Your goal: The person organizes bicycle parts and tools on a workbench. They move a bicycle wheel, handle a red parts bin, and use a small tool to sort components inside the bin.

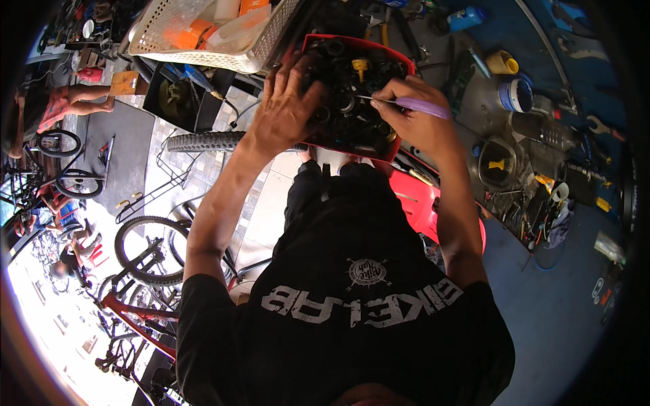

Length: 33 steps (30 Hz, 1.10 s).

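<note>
A person in a bike workshop holds a slim purple-handled tool (pixel 423 105) pinched in the right hand (pixel 412 111), its metal shaft over the dark small parts (pixel 332 128) filling a red bin (pixel 362 43). The left hand (pixel 288 101) lies across the bin's left side, fingers spread — whether it grips anything cannot be told — near a cream perforated basket (pixel 193 61).

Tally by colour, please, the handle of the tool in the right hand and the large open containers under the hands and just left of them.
Purple: 1, the tool handle in the right hand
Red: 1, the bin
Cream: 1, the basket
Black: 1, the box
Total: 4
</note>
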Available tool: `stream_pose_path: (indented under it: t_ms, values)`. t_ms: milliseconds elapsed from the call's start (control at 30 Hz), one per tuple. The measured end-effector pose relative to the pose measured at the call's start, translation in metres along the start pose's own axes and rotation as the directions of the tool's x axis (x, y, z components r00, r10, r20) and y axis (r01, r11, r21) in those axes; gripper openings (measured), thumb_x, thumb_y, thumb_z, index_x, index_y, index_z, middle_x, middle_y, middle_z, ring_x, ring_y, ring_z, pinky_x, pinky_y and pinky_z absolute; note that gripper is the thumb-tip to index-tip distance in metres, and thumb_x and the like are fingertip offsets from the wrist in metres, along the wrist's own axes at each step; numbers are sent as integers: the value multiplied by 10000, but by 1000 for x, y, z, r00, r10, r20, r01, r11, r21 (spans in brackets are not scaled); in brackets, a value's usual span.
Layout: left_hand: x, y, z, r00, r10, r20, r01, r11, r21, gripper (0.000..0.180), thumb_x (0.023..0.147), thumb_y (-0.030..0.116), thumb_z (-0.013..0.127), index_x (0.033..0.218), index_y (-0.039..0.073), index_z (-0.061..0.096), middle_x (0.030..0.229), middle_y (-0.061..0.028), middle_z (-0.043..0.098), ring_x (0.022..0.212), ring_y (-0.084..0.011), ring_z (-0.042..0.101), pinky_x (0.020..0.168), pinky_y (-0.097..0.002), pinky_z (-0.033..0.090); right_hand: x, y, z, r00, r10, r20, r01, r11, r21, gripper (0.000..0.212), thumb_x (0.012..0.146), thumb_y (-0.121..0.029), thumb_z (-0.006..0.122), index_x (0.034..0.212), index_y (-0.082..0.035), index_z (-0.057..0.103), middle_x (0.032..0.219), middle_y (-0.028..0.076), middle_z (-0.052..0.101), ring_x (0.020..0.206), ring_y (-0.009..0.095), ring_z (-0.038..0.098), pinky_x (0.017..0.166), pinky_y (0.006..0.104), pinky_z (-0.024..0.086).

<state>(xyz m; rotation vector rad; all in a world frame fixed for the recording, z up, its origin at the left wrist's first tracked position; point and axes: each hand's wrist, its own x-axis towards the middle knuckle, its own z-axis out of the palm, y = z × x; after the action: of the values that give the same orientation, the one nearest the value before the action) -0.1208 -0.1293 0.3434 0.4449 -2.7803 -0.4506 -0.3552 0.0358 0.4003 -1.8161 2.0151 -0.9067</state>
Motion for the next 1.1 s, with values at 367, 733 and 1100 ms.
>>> stream_pose_path:
  t_ms: [367,733,1100]
  values:
    - [3,-26,-26,991,-82,108,101,976,-193,825,837,189,918,1563,114,534,1469,-239,549,1397,-479,522,1173,-566,463,-27,-14,26,970,-25,242,14,999,48,149,912,-223,864,969,-111,784,903,53,764,861,277,721,767,432,588]
    - [21,-36,-6,992,-79,-93,63,985,-161,354,906,111,838,1227,53,703,1060,-165,730,1008,-453,728,829,-529,606,-8,12,26,993,-91,-73,86,994,-65,163,907,-220,880,934,-140,739,885,-8,783,841,245,703,718,410,593]
    - [37,-14,-7,969,-91,-228,43,977,-208,399,914,131,831,1279,70,679,1092,-192,729,1056,-447,698,885,-532,587,-14,-12,10,988,-27,153,27,1000,6,139,900,-189,869,947,-104,770,863,32,767,836,273,727,736,426,583]
